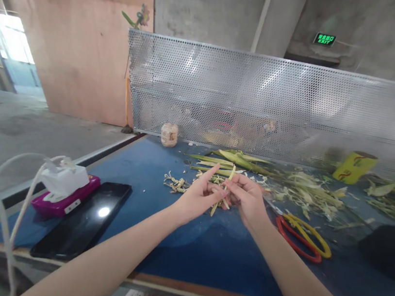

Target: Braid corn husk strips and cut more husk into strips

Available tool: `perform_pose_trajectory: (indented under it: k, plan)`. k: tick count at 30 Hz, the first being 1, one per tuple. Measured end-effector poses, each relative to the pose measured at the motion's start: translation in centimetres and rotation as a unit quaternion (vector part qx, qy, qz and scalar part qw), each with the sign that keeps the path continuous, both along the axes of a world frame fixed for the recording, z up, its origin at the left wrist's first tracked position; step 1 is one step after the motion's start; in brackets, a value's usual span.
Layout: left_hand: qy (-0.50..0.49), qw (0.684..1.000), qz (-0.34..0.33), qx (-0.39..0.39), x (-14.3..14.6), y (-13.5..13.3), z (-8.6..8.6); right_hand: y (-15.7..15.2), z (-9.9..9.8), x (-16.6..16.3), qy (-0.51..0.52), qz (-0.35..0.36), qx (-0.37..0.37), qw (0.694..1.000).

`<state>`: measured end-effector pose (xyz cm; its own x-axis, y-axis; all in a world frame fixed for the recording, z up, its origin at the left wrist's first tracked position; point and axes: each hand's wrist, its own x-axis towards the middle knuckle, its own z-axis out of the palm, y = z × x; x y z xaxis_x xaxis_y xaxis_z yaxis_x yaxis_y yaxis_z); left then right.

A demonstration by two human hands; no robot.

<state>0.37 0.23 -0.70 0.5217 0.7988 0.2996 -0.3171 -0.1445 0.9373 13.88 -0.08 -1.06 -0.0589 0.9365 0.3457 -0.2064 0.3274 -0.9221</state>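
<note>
My left hand and my right hand meet above the blue table, both pinching a narrow pale green leaf strip. The strip sticks up between the fingers and a short end hangs below them. The left index finger points up and away while the other fingers close on the strip. The right hand's fingers curl round it from the right. A small woven knot of leaf strips lies on the table just left of the hands.
Loose green leaves and trimmings are piled behind the hands. Red-and-yellow scissors lie to the right. A black phone, a magenta device with a white cable, a small jar, a yellow cup and a perforated metal screen are around.
</note>
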Motion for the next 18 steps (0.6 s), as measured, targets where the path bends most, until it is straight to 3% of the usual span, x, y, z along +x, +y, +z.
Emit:
perform_pose_trajectory:
  k: [8, 14, 18]
  plan:
    - [-0.068, 0.992, 0.062, -0.090, 0.1, 0.2, -0.1, 0.8, 0.4, 0.6, -0.133, 0.012, -0.039, 0.990]
    - [-0.060, 0.991, 0.123, -0.017, -0.2, 1.1, -0.3, 0.0, 0.7, 0.3, -0.279, -0.057, 0.045, 0.958]
    - [-0.037, 0.990, 0.132, 0.027, -0.3, 1.3, -0.5, 0.1, 0.6, 0.2, -0.222, -0.010, -0.003, 0.975]
